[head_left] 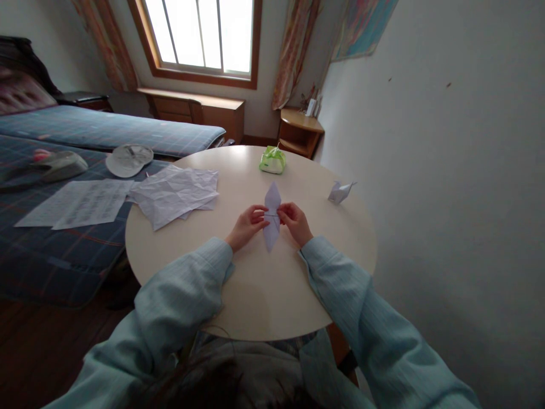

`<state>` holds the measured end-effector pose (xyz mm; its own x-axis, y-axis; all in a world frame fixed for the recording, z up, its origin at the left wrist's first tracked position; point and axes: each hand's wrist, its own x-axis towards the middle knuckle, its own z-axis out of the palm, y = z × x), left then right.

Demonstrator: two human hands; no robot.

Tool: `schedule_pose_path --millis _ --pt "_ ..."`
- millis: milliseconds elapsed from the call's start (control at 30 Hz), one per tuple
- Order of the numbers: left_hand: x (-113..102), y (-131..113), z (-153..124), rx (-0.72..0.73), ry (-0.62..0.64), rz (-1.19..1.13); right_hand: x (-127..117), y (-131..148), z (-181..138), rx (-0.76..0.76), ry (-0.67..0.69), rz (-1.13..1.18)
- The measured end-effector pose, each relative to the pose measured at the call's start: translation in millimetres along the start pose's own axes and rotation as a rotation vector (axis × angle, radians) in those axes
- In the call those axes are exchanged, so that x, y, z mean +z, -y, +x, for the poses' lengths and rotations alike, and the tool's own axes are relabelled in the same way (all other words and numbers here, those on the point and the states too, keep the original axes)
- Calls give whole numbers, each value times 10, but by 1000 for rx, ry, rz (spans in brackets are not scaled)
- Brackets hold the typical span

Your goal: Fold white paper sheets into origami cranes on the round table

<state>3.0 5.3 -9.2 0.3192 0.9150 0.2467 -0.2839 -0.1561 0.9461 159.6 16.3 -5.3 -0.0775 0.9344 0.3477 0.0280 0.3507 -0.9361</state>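
Observation:
A folded white paper (272, 199), long and pointed at its far and near ends, is held between both hands over the round table. A crease or slit runs across its middle. My left hand (248, 226) pinches its left edge with thumb and fingers. On the opposite edge, my right hand (295, 220) grips it near the middle, fingers bent. Right of the hands stands a folded paper crane (340, 192) on the table. To the left lies a pile of creased white paper sheets (181, 193).
The round cream table (272, 307) carries a green-and-white tissue pack (272, 160) at its far side. Printed sheets (80, 203) and a white cap (129, 159) lie on the plaid bed (51, 261) at left. A white wall (460, 199) rises close on the right.

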Motion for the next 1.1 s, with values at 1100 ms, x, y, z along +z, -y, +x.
schedule_pose_path --millis 1100 --pt "7 -144 -25 128 -270 407 -4 89 -93 -134 -26 -278"
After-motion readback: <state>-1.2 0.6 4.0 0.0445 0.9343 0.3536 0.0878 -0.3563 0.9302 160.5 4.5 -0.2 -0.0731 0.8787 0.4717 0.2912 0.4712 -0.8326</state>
